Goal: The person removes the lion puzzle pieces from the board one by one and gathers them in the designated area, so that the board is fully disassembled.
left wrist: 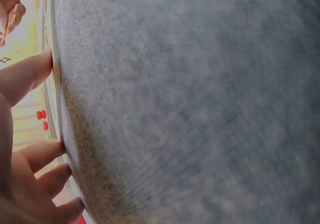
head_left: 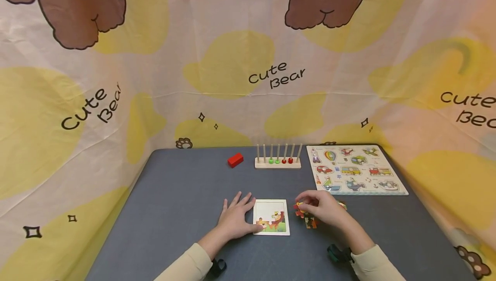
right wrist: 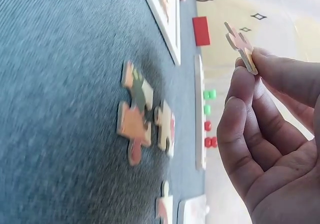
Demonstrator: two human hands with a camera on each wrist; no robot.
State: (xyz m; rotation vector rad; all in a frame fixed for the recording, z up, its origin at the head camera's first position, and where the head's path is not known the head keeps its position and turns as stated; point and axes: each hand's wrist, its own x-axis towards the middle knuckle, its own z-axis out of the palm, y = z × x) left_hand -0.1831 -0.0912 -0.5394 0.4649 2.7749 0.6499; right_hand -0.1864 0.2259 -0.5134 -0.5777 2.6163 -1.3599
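A small white-framed jigsaw puzzle tray (head_left: pixel 270 206) lies on the grey table, its lower part filled with picture pieces. My left hand (head_left: pixel 234 221) is spread at the tray's left side, fingers straight, the thumb resting on its lower left corner. In the left wrist view, fingertips (left wrist: pixel 57 148) touch the tray's edge. To the right of the tray, my right hand (head_left: pixel 325 208) pinches a jigsaw piece (right wrist: pixel 242 48) between thumb and fingers, held above the table. Several loose jigsaw pieces (right wrist: pixel 134 126) lie beneath it, some partly hidden by the hand in the head view.
A peg board (head_left: pixel 277 165) with green and red beads stands at the back, with a red block (head_left: pixel 235 160) to its left. At the back right lies a vehicle picture board (head_left: pixel 358 177). Printed cloth (head_left: pixel 228 65) hangs behind the table.
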